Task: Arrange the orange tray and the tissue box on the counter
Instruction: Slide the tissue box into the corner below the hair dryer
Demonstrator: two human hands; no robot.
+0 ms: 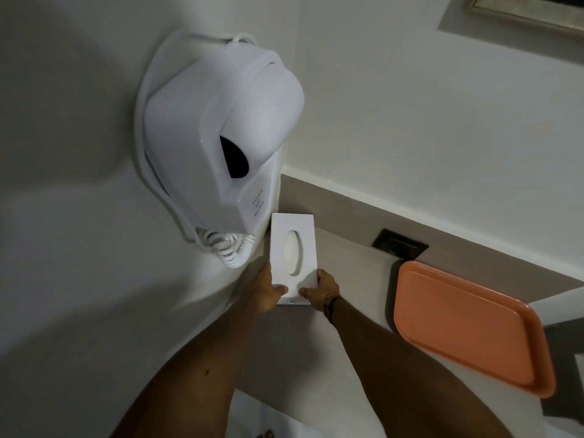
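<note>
At the centre of the frame, the left hand (264, 290) and right hand (322, 287) clamp the near end of the white rectangular tissue box (294, 248) on the beige counter (350, 279). Best slide it squarely, clear of the white coiled hairdryer cord (232, 249); the flat orange plastic tray (467, 327) waits at right.

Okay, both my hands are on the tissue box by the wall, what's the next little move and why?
Probably slide the tissue box a little further back into the corner, then let go. Your left hand and right hand grip its near end, it lies flat on the counter just below the wall hair dryer, and the orange tray sits apart to the right, untouched.
</note>
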